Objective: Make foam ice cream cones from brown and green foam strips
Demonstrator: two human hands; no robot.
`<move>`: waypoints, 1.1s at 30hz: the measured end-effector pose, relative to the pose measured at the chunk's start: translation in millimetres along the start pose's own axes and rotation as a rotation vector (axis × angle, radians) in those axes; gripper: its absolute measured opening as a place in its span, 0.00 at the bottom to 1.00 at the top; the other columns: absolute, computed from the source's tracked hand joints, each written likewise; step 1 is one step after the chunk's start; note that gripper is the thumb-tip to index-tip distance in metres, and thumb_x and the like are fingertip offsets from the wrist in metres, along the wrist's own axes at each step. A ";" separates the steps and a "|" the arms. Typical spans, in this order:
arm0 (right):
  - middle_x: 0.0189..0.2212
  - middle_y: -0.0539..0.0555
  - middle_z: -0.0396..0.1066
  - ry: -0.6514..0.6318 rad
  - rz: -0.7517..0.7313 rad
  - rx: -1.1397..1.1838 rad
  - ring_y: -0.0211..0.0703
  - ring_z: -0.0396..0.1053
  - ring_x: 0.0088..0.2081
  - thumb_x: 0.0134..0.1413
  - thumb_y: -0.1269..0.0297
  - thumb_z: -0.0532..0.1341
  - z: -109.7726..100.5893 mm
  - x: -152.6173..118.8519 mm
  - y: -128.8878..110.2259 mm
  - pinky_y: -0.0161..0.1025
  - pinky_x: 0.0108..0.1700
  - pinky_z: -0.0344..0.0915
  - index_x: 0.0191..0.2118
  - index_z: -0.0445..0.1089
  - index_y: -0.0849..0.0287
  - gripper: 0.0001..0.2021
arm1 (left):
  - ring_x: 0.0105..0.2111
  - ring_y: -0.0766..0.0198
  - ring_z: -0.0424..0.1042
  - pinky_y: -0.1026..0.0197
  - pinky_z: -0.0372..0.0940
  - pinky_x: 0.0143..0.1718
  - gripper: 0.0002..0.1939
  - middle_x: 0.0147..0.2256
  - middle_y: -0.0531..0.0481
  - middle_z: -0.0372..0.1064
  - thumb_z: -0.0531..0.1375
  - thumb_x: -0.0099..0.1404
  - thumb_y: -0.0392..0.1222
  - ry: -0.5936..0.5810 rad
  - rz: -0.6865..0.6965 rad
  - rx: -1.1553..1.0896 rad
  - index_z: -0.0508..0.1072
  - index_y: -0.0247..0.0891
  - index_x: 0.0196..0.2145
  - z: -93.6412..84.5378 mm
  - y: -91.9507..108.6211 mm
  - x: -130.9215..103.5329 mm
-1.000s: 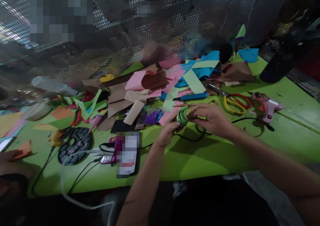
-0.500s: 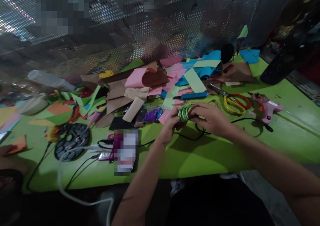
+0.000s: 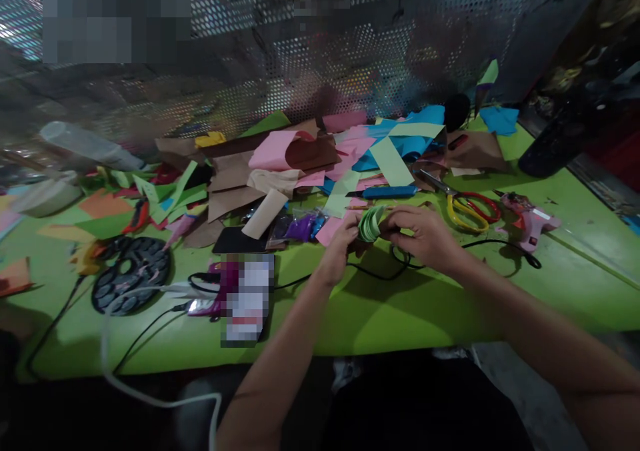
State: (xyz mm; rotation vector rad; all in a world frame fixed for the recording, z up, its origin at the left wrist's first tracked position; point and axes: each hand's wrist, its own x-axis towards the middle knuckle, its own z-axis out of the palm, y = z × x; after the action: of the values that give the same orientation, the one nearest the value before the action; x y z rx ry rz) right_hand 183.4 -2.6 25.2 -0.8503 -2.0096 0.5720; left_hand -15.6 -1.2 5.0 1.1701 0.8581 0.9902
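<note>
Between my two hands is a layered bundle of light-green paper (image 3: 371, 224), with ridged folds or edges showing. My left hand (image 3: 343, 243) is closed around its left side, thumb and fingers pressed on it. From the right, my right hand (image 3: 420, 232) pinches at the bundle's edge with bent fingers; its fingertips are partly hidden. Just beyond the hands lie a blue cutter knife (image 3: 389, 191) and pale-green paper strips (image 3: 391, 161). Scissors with red and yellow handles (image 3: 467, 210) rest to the right, beside a pink glue gun (image 3: 531, 221).
Coloured paper (image 3: 280, 150) is heaped along the perforated metal panel (image 3: 310, 71). Left of my hands are a dark phone (image 3: 237, 240), a purple power strip (image 3: 210, 301) and a round black tray (image 3: 133, 271). A black cable (image 3: 373, 276) runs below my hands. A dark bottle (image 3: 547, 144) stands back right.
The green bundle has tilted and its layers look more spread at the top. My hands stay in nearly the same place. The camera view has shifted slightly, and the person's hand at far left has mostly left view.
</note>
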 end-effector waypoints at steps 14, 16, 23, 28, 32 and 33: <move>0.31 0.52 0.77 -0.030 -0.066 -0.037 0.43 0.74 0.35 0.60 0.69 0.65 -5.8 0.1 -6.1 0.38 0.39 0.68 0.33 0.75 0.57 0.04 | 0.20 0.71 0.53 0.66 0.46 0.21 0.17 0.24 0.58 0.55 0.60 0.58 0.55 -0.014 -0.062 -0.069 0.64 0.39 0.33 6.5 1.5 0.5; 0.31 0.53 0.77 -0.020 -0.070 -0.045 0.43 0.74 0.35 0.61 0.70 0.64 -5.5 0.2 -5.7 0.38 0.39 0.68 0.32 0.75 0.57 0.06 | 0.20 0.71 0.53 0.66 0.46 0.21 0.16 0.24 0.58 0.55 0.60 0.60 0.55 -0.038 -0.051 -0.058 0.64 0.39 0.33 5.9 1.1 0.3; 0.34 0.54 0.78 -0.022 -0.064 -0.003 0.44 0.75 0.38 0.61 0.72 0.63 -4.2 1.1 -6.7 0.40 0.41 0.70 0.34 0.76 0.57 0.06 | 0.20 0.71 0.54 0.67 0.47 0.20 0.16 0.25 0.57 0.56 0.60 0.62 0.55 -0.069 -0.046 -0.080 0.65 0.39 0.34 3.4 -1.0 0.7; 0.35 0.54 0.78 -0.045 -0.042 0.074 0.43 0.76 0.39 0.62 0.70 0.63 -6.5 1.6 -7.9 0.39 0.42 0.70 0.35 0.76 0.57 0.05 | 0.20 0.72 0.55 0.68 0.47 0.20 0.16 0.25 0.58 0.56 0.60 0.63 0.55 -0.085 -0.046 -0.120 0.65 0.39 0.35 2.7 -1.7 0.3; 0.34 0.54 0.78 -0.054 -0.040 0.100 0.44 0.75 0.38 0.62 0.71 0.63 -7.4 2.1 -7.7 0.40 0.42 0.70 0.34 0.76 0.57 0.05 | 0.20 0.73 0.55 0.69 0.47 0.19 0.15 0.26 0.58 0.57 0.61 0.63 0.53 -0.085 -0.063 -0.117 0.66 0.39 0.36 2.2 -0.8 -0.6; 0.34 0.54 0.77 -0.053 -0.042 0.090 0.43 0.75 0.38 0.61 0.71 0.63 -7.5 2.3 -7.7 0.39 0.41 0.70 0.34 0.75 0.57 0.06 | 0.20 0.73 0.55 0.69 0.47 0.19 0.15 0.26 0.58 0.57 0.61 0.63 0.53 -0.085 -0.065 -0.114 0.67 0.39 0.36 1.9 -0.7 -0.6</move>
State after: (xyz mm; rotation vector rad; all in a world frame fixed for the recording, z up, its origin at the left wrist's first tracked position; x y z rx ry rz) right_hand 186.1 -5.4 35.4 -0.7438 -2.0282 0.6621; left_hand -13.9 -2.5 4.7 1.0729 0.7577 0.9174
